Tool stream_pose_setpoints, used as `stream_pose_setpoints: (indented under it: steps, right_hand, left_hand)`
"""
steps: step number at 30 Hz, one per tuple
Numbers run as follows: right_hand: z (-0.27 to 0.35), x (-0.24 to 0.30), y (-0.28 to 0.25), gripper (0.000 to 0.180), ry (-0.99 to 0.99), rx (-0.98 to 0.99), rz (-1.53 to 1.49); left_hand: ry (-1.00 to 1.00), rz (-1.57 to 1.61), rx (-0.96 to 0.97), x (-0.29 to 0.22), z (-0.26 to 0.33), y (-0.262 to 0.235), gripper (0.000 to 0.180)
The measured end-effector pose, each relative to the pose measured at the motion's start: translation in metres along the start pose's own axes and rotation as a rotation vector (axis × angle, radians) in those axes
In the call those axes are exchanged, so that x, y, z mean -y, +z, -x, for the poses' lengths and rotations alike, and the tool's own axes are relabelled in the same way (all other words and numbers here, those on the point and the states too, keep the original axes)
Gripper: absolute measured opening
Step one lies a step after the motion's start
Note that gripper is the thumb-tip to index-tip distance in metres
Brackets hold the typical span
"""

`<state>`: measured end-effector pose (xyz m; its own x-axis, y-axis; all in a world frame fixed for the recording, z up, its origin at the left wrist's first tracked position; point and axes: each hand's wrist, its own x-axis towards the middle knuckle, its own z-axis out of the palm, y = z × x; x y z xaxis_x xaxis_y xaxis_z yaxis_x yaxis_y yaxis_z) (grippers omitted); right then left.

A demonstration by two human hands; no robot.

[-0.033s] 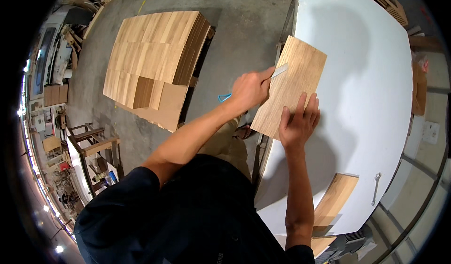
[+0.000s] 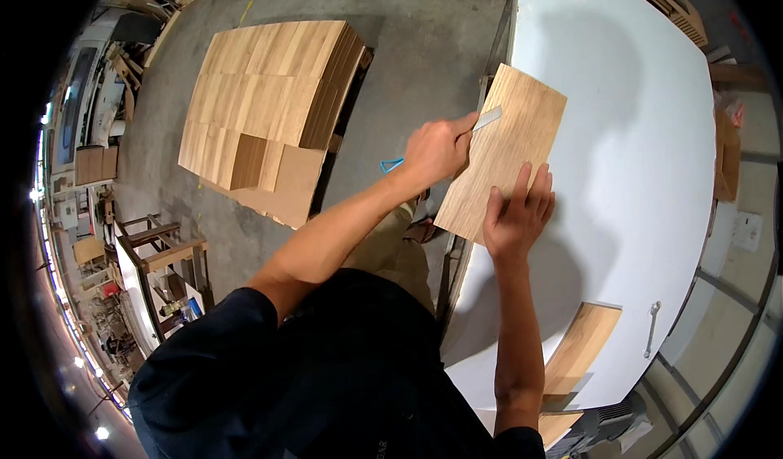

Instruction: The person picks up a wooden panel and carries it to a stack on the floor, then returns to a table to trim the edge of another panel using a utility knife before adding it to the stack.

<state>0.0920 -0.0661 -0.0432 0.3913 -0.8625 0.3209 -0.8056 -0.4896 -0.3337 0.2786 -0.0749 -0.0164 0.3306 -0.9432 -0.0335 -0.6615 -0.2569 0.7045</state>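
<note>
My left hand [image 2: 439, 150] is closed around the handle of a flat metal file [image 2: 488, 118]. Its grey blade lies over the left edge of a rectangular wood panel [image 2: 522, 124], near the far end. A blue loop [image 2: 391, 164] at the handle's back end sticks out behind the hand. Most of the handle is hidden by my fingers. My right hand [image 2: 519, 218] rests on the panel's near right part with fingers stretched and spread. The panel lies at an angle on a white tabletop [image 2: 636, 173], its left edge along or slightly past the table's left edge.
A narrow wood board [image 2: 583, 345] and a wrench [image 2: 652, 328] lie on the table's near right part. Left of me, stacked wood panels [image 2: 261, 75] stand on the concrete floor [image 2: 416, 43]. A frame stand [image 2: 167, 251] is at lower left. Cardboard [image 2: 673, 6] sits beyond the table's far right corner.
My left hand and the file have shifted very slightly forward and to the right. The right hand and the panel look almost unmoved.
</note>
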Motion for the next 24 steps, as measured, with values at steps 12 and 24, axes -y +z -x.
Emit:
stream_pose_setpoints:
  steps: [12, 24]
  right_hand:
    - [-0.003, 0.003, -0.002, 0.06, 0.013, 0.007, -0.009]
    - [-0.005, 0.005, -0.007, 0.063, 0.021, 0.055, -0.025]
  left_hand:
    - [0.001, 0.037, 0.002, 0.003, -0.01, 0.001, 0.034]
    - [-0.006, 0.008, -0.003, 0.001, -0.095, 0.007, 0.035]
